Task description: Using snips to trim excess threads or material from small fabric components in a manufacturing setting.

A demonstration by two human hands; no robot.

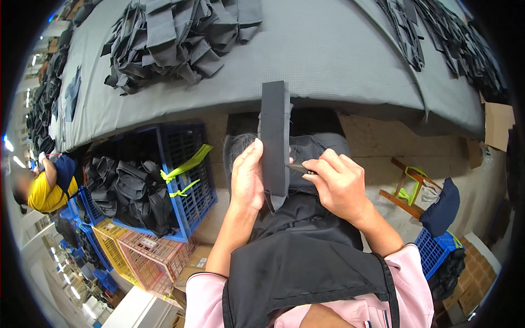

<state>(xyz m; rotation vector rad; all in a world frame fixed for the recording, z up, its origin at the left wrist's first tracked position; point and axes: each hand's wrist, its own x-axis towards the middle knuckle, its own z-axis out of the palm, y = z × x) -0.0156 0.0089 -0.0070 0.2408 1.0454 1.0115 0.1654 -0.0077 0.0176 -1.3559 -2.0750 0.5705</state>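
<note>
Nearest is a black apron point(306, 268) over a pink shirt point(418, 284) with short sleeves. Just beyond it, the left hand point(249, 177) is closed around a long dark cloth strip point(275, 136), its thumb along the left edge and its other fingers point(292, 152) behind, tips peeping out on the right. The strip stands lengthwise above the lap, its far end overlapping the desk edge in this view; whether they touch, I cannot tell. The right hand point(345, 187) has its fingers pinched shut on a small, slim metal tool point(297, 166), whose tip is at the strip's right edge; its exact kind is hard to make out.

To the left, a blue crate point(188, 210) holds black bags point(134, 186) and has yellow-green ties point(191, 164) on its side. To the right, a wooden stool point(406, 203) is on the floor, near a dark blue cushion point(442, 208). Ahead is the desk point(311, 49), under grey cloth, bearing a heap of dark cloth pieces point(175, 41) left of centre. Far left is a co-worker in a yellow top point(46, 194).
</note>
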